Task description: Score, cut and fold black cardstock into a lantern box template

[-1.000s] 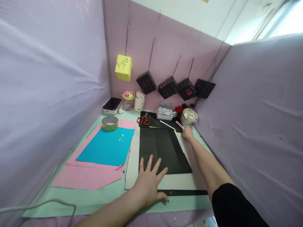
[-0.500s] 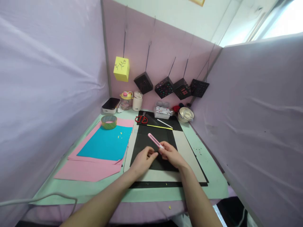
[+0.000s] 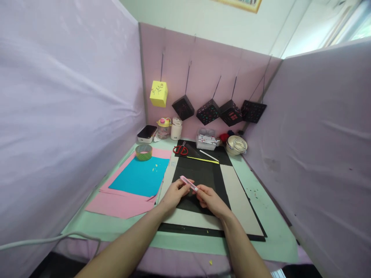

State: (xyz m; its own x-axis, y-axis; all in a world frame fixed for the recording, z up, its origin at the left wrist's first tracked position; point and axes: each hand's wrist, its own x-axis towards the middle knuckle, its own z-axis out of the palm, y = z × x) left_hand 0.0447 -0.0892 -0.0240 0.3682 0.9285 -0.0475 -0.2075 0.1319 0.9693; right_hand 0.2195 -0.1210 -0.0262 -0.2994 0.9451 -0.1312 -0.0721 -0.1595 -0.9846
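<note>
A pink craft knife is held in both hands above a black sheet, its far end tilted up to the left. My left hand has closed its thumb and fingers round the knife's left part. The other end is pinched by my right hand. Under the black sheet lies a pale grey board. Beyond the hands are red-handled scissors, a white pen and a thin yellow strip.
Blue paper and pink paper lie left, with a tape roll. A pen box, bowls and a white bottle stand at the back. A yellow box and several black ones hang behind.
My left hand has come to the pink knife and taken hold of it. The knife now lies lower and flatter. The whole view has shifted, with things appearing further right and slightly lower.
</note>
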